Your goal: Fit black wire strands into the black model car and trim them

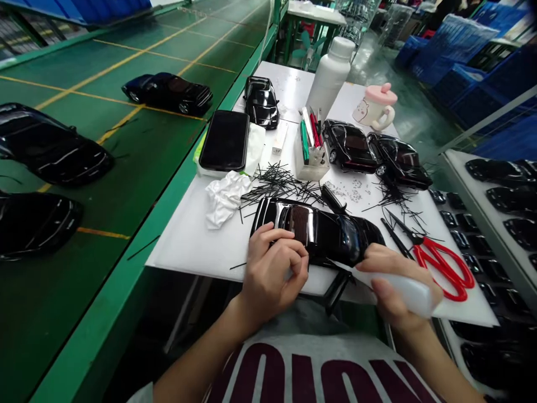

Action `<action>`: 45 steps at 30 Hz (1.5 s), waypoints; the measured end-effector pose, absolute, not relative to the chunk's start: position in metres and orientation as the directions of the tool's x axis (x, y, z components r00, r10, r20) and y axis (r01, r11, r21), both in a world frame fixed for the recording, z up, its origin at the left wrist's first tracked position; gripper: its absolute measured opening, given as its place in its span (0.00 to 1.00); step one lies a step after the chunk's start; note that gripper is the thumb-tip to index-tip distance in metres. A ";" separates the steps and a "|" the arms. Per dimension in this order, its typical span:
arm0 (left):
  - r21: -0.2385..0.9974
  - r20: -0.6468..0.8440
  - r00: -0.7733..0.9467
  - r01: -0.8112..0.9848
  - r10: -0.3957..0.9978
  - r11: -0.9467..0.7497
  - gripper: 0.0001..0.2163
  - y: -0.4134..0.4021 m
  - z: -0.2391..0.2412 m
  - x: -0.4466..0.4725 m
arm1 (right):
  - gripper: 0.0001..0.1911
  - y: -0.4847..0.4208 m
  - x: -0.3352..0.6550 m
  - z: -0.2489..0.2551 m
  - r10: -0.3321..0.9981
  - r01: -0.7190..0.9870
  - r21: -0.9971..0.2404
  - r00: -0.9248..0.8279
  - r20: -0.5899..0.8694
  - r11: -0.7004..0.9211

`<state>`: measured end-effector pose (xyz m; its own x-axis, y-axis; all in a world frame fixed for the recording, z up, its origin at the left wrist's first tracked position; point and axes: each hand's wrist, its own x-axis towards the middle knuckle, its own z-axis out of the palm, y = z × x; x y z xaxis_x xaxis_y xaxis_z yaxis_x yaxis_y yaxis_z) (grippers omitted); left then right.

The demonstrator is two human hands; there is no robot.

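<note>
A glossy black model car [319,229] lies on the white table [197,246] right in front of me. My left hand [272,268] curls round its rear end, fingers closed on the body. My right hand [392,291] is closed on a soft white squeeze bottle [403,288] whose thin tip points at the car's near side. Thin black sticks [281,184] lie scattered just behind the car.
Red-handled scissors [444,266] lie at the right. Behind are a crumpled white cloth [224,196], a phone [225,140], a pen box [311,151], three more black cars [348,145], a white bottle [331,73] and a pink mug [375,106]. A green conveyor [126,145] at left carries cars.
</note>
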<state>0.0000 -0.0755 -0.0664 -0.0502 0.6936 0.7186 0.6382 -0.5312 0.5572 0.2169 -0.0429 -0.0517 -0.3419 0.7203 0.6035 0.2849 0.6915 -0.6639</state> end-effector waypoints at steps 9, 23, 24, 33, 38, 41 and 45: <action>0.569 0.737 -0.081 0.610 0.671 -0.551 0.15 -0.076 -0.069 0.001 | 0.08 -0.039 0.216 -0.054 0.670 0.302 -0.605 -0.446 0.594 0.737; 0.576 0.737 -0.077 0.593 0.672 -0.563 0.16 -0.075 -0.070 -0.001 | 0.07 -0.038 0.214 -0.052 0.641 0.293 -0.582 -0.496 0.585 0.758; 0.573 0.738 -0.076 0.595 0.671 -0.563 0.16 -0.075 -0.070 -0.001 | 0.07 -0.038 0.214 -0.052 0.642 0.293 -0.584 -0.498 0.583 0.757; 0.575 0.733 -0.077 0.602 0.676 -0.554 0.16 -0.075 -0.071 0.000 | 0.07 -0.038 0.212 -0.051 0.632 0.267 -0.591 -0.506 0.586 0.761; 0.574 0.733 -0.078 0.604 0.676 -0.553 0.16 -0.075 -0.071 0.000 | 0.07 -0.038 0.211 -0.051 0.630 0.260 -0.592 -0.506 0.590 0.763; 0.573 0.734 -0.081 0.606 0.674 -0.552 0.16 -0.075 -0.070 0.000 | 0.07 -0.038 0.212 -0.051 0.628 0.258 -0.592 -0.506 0.591 0.764; 0.567 0.744 -0.090 0.609 0.662 -0.554 0.16 -0.075 -0.071 0.001 | 0.07 -0.037 0.211 -0.051 0.625 0.253 -0.589 -0.501 0.599 0.768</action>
